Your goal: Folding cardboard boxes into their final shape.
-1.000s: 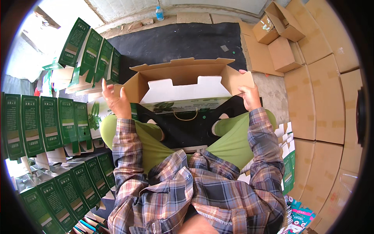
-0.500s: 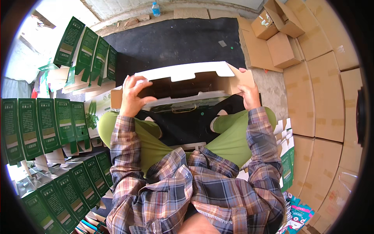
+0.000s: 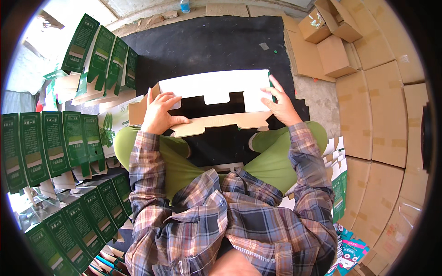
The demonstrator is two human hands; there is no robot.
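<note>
My left hand (image 3: 159, 112) and right hand (image 3: 284, 106) grasp opposite ends of the carton (image 3: 193, 83), probably for steadiness, inside the black mat's (image 3: 207, 46) right edge.

Box (image 3: 216, 82) before person (image 3: 202, 216), carton rows (image 3: 56, 142) at left, stacked boxes (image 3: 386, 115) at right, bottle (image 3: 185, 6) beyond mat (image 3: 207, 46)

Long-sleeved plaid shirt (image 3: 198, 225), loose and creased: dark navy-grey ground, rusty tan and pinkish bands, thin pale lines. Same check on left sleeve (image 3: 148, 161) and right sleeve (image 3: 304, 154), both down to the wrists. Front edges part low in view; pale stitching along one edge (image 3: 258, 250). Dark patch in the opening, underlayer or shadow, can't tell. Trousers (image 3: 166, 154) plain olive-lime green, smooth cloth. Left hand (image 3: 160, 112), right hand (image 3: 282, 106) bare.
</note>
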